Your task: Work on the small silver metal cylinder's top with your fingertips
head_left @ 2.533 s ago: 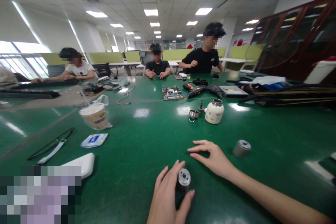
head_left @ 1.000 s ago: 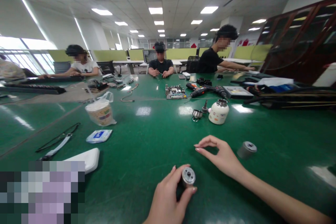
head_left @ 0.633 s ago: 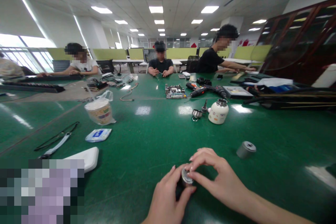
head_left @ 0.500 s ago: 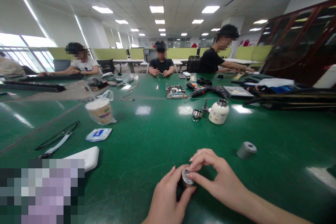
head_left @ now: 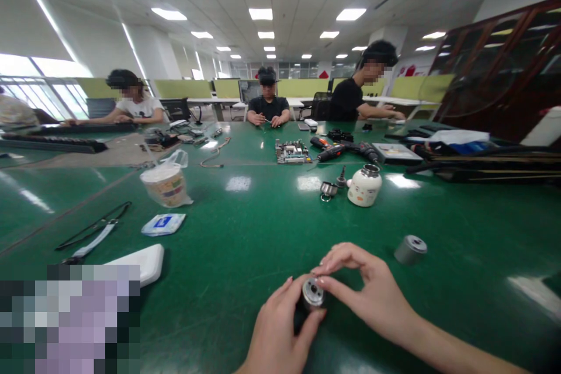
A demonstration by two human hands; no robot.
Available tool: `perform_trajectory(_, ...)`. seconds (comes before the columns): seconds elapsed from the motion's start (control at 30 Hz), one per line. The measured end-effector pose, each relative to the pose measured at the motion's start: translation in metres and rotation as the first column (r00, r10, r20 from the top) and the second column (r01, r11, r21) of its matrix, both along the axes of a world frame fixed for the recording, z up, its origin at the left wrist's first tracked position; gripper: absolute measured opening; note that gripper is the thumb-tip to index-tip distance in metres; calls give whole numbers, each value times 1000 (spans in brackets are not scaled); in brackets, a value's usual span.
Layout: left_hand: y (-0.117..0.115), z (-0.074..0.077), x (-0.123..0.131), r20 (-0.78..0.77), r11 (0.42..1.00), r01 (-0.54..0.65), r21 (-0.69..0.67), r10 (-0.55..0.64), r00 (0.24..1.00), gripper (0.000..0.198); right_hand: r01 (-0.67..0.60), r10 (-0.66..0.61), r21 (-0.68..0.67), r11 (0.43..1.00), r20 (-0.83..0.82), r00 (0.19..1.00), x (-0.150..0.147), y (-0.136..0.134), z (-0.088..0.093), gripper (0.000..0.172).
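My left hand [head_left: 274, 333] is wrapped round a small dark cylinder with a silver metal end [head_left: 312, 293], held upright near the front edge of the green table [head_left: 245, 234]. The fingertips of my right hand [head_left: 366, 292] are pinched together at the top rim of that silver end; whether they hold a tiny part is hidden. A loose grey metal cap [head_left: 409, 249] lies on the table to the right of my right hand.
A white jar [head_left: 364, 186] with small metal parts [head_left: 328, 190] stands mid-table. A bagged paper cup [head_left: 165, 183], a blue-white packet [head_left: 163, 224], a white case [head_left: 135, 263] and a black strap [head_left: 94, 234] lie left. A circuit board [head_left: 291, 152], power drills [head_left: 342, 152] and three seated people are farther back.
My right hand has come from the table to the top of the cylinder and pinched there. My left hand has kept its grip, and the grey cap has stayed put.
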State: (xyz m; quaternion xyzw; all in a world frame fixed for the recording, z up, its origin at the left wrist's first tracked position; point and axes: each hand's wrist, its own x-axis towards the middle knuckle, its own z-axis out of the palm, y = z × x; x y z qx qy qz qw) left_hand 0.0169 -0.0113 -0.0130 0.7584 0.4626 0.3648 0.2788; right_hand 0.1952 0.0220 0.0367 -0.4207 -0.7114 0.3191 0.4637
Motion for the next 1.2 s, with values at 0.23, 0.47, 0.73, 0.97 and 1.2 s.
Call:
perform_trajectory(0.23,1,-3,-1,-35,1000,-22,-4,22,999,42,123,-136,71,990,230,964,26,40,-16,17)
perform_trajectory(0.47,2,-3,-2,-55,1000,-18,-9,17,998,42,185,-229,176,967,279,933,40,47,-27,36)
perform_trajectory(0.73,1,-5,-2,-52,1000,-28,14,28,998,42,118,-176,172,978,372,911,46,49,-35,43)
perform_trajectory(0.97,0,-3,-2,-37,999,-31,22,32,999,42,112,-154,119,987,455,877,44,48,-33,30)
perform_trajectory(1.2,1,-4,-2,-33,999,-45,30,46,998,44,46,-84,91,995,482,872,42,50,-31,21)
